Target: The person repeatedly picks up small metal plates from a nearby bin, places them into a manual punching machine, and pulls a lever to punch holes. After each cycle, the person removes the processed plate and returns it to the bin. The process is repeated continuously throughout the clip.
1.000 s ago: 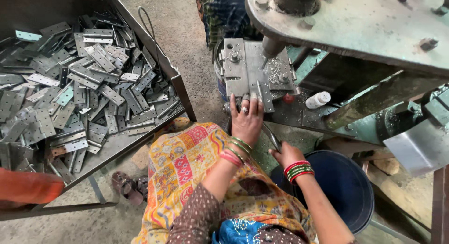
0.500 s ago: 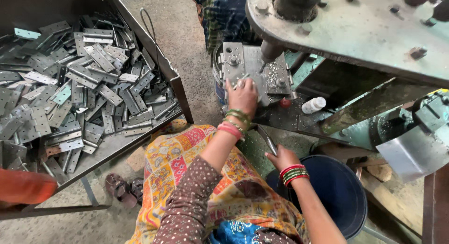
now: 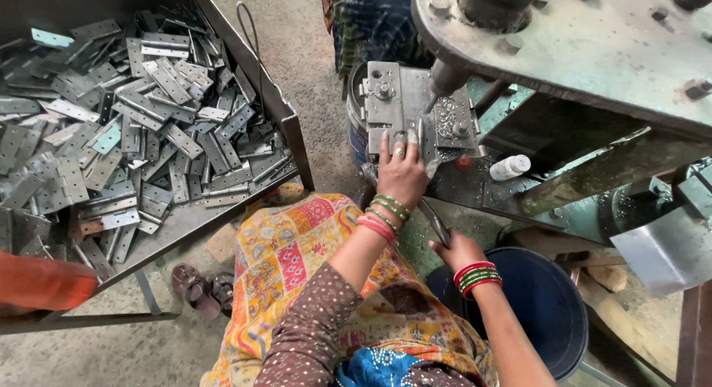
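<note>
Resting your left hand [image 3: 401, 176] flat on the press bed [image 3: 415, 109], you are laying your fingers open across a small metal plate [image 3: 412, 139] there, pressing down on it and not closing round it. That one plate is lying on the steel block under the round ram [image 3: 449, 77], and its long axis is running away from you, toward the machine. Your right hand [image 3: 454, 247] is closing its grip round one thin metal tool [image 3: 432, 220], fingers wrapped on the lower end; the tool is slanting up and to your left, its far end passing just under your left wrist. What the tip is doing I cannot tell.

Counting what is showing: two hands, one plate under the fingers, one tool, one small white bottle [image 3: 509, 167] lying on its side just right of the press bed, and one pair of sandals [image 3: 202, 289] on the floor.

One big metal tray [image 3: 285, 124] is sitting to your left, holding a loose heap of flat hinge plates [image 3: 126, 127], too many to count, lying every way. One dark blue bucket [image 3: 545, 313] is standing by your right arm; its contents are not showing. Another drum [image 3: 357, 131] is standing partly hidden behind the press bed.
</note>
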